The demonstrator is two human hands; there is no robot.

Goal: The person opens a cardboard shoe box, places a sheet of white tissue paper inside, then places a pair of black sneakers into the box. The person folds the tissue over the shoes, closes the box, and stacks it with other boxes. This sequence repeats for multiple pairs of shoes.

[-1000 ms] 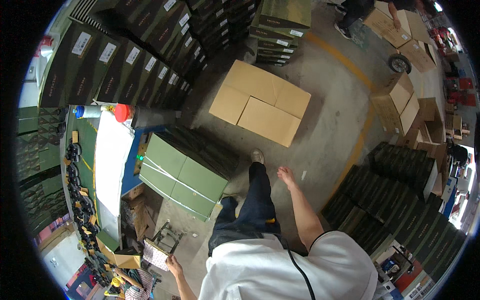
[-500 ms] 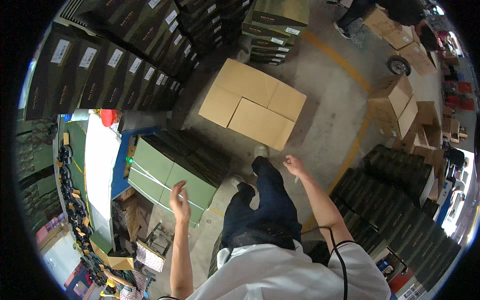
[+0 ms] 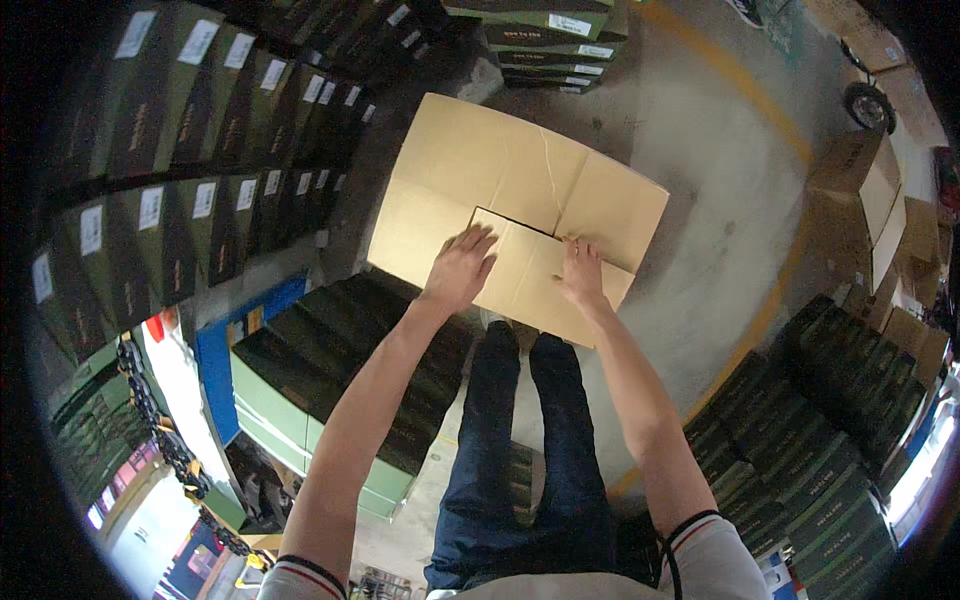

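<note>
A large brown cardboard box stands on the concrete floor in front of me, its top flaps folded shut. My left hand lies flat on the near left flap, fingers spread. My right hand presses on the near right flap beside the centre seam. Neither hand holds anything. My legs in dark jeans stand just below the box.
Stacks of dark green boxes fill the left side and top. A lower stack of green boxes sits at my left. More dark boxes lie at the right, open brown cartons at the far right, and a yellow floor line crosses the concrete.
I have stepped up to the cardboard box. Both hands, raised in the air half a second ago, now rest on its top flaps.
</note>
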